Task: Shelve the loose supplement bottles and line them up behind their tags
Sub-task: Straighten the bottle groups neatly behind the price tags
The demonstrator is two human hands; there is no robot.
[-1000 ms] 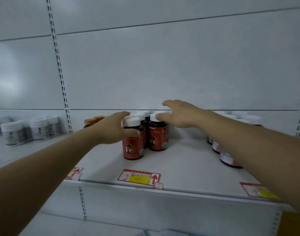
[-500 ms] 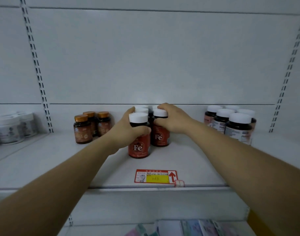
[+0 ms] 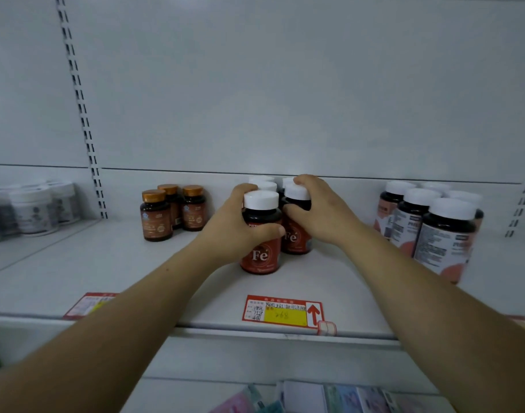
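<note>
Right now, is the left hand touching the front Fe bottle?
Touching. The head view shows the left hand wrapped round the front Fe bottle, thumb across its label.

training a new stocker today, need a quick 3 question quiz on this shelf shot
1. True or false: the left hand holds the front Fe bottle lying on its side.
2. The caps on the three brown bottles to the left are: A white, B orange, C blue.
3. What does the right hand hold?

Key: 1 false, it stands upright. 2 B. 3 the second Fe bottle, just behind the front one.
</note>
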